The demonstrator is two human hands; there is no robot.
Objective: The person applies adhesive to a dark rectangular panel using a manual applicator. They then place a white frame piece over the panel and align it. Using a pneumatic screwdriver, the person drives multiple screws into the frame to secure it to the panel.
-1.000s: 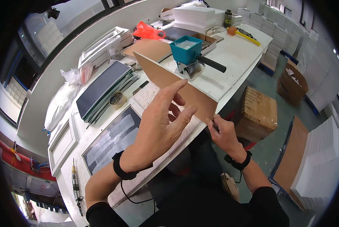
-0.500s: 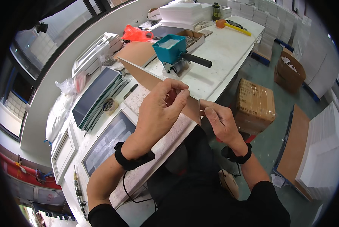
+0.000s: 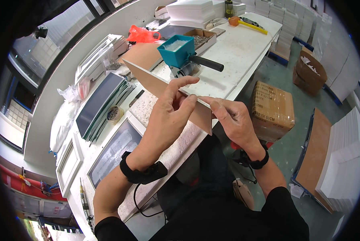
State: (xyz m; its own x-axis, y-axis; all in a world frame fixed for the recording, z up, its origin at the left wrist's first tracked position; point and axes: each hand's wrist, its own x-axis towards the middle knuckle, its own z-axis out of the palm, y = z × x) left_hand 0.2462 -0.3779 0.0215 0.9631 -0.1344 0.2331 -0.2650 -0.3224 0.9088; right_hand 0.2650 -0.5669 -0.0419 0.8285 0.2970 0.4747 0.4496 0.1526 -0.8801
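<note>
A thin brown board [image 3: 146, 78] stands tilted on its long edge over the near side of the worktable. My left hand [image 3: 164, 120] is at its upper edge, with the thumb against the board and the index finger lifted off; some fingers are hidden. At the board's near right end, my right hand [image 3: 236, 120] pinches the upper edge by the corner. Just beyond the board sits a teal glue hopper [image 3: 176, 60] with a roller and a black handle. A white-framed grey panel [image 3: 115, 146] with pale smears lies left of my left wrist.
Left on the white worktable [image 3: 236, 52] are stacked dark panels [image 3: 99, 102], a small round tub [image 3: 115, 114] and a screwdriver-like tool [image 3: 83, 199]. A hammer with yellow handle [image 3: 250, 26] lies far back. A taped carton [image 3: 272, 108] stands on the floor at right.
My right hand has moved up and left along the board's end to its upper edge. My left index finger has lifted away from the thumb, which now touches the board's edge.
</note>
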